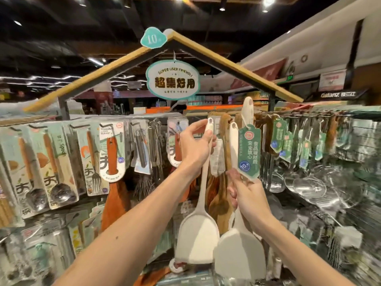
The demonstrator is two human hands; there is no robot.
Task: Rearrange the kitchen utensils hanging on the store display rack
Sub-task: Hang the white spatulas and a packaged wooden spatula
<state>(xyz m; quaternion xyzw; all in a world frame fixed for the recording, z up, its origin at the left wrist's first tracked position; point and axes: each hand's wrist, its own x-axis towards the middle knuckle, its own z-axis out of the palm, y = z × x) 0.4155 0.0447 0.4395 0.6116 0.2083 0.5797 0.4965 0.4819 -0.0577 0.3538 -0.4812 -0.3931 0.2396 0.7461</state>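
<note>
My left hand (194, 145) pinches the top of a cream-white spatula (198, 230) near its hanging hole, up at the rack's hook row. That spatula's flat blade hangs low in front of the display. My right hand (245, 193) grips the handle of a second cream-white spatula (239, 252), whose blade sits lower and to the right. A green price tag (249, 152) dangles above my right hand from a third white handle (247, 109) that sticks up higher. Whether that third handle is also in my right hand is unclear.
The rack (321, 112) carries packaged spoons and forks (51, 159) on the left, a wooden spatula (112, 182) and whisk at centre left, and steel ladles and skimmers (309, 186) on the right. A teal sign (172, 80) hangs under the wooden roof frame overhead.
</note>
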